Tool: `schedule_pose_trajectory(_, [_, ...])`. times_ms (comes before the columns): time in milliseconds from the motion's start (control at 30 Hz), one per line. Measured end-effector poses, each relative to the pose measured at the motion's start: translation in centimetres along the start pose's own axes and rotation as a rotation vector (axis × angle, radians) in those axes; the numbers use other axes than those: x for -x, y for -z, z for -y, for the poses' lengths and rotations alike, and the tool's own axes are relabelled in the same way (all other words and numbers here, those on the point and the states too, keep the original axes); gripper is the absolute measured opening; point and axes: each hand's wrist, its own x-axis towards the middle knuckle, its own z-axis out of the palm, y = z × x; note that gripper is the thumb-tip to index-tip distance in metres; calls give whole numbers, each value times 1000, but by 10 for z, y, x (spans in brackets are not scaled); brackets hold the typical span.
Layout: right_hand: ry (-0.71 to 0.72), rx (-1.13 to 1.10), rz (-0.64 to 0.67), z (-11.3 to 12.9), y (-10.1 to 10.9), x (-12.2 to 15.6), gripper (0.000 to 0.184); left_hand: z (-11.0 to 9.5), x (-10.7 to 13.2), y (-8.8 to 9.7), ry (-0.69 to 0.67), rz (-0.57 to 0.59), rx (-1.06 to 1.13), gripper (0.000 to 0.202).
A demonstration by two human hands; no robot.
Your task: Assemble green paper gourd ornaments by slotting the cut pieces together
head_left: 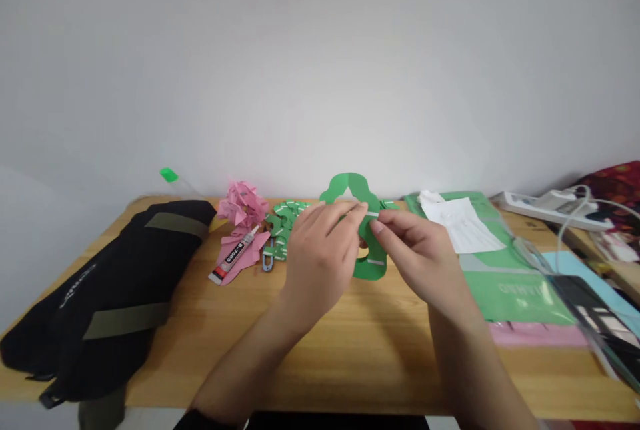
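Observation:
A green paper cutout with a wavy outline and openings in it is held up above the table between both hands. Short white strips lie across its green surface. My left hand is closed on the cutout's left side, its fingertips near the upper strip, and the back of the hand hides part of the paper. From the right, my right hand pinches the cutout's edge between thumb and fingers, close to the end of that same strip.
Behind my left hand are several smaller green cutouts, a pink paper flower, a glue tube and a small cutter. A black bag lies left. Right are a green packet, white paper, a phone and a power strip.

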Motion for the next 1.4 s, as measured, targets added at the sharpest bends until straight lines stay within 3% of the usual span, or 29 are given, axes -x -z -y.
schedule_pose_trajectory(267, [259,390,48,6,3,4,18,3,-4,11,-49,55,26,11])
schedule_pose_trajectory(533, [399,542,79,7,8,8,21,5,-8,20,-121,99,31,9])
schedule_pose_trajectory(1100, [386,518,109,11,12,12,18,5,-9,26,-86,155,103,14])
schedule_pose_trajectory(1400, [394,515,94,12,13,12,19,6,-8,25,-152,128,68,8])
